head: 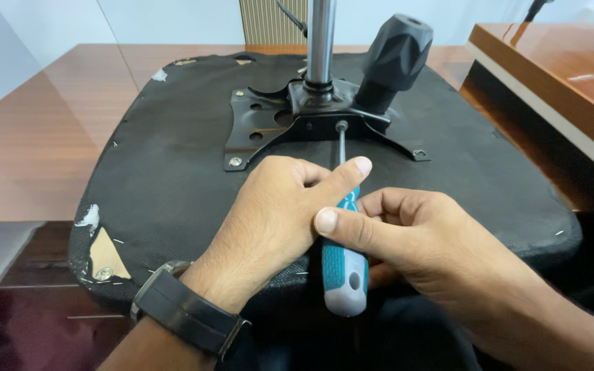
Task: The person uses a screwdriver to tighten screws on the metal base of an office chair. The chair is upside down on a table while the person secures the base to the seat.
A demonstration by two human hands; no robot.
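A black upturned chair seat (173, 172) lies on a wooden table. A black metal mounting plate (276, 127) is screwed to it, with a chrome column (320, 41) and a black knob (393, 58) rising from it. A screwdriver with a teal and grey handle (344, 275) points away from me, its thin shaft tip (342, 127) set on a screw in the plate. My left hand (269, 220), with a black watch on the wrist, wraps the upper handle, thumb along it. Around the handle from the right side is my right hand (414, 240).
The brown wooden table (36, 137) spreads to the left. A raised wooden desk edge (551, 75) stands at the right. The seat's fabric is torn at its left corner (104, 254), showing wood and a screw. A ribbed beige panel (269, 20) stands behind.
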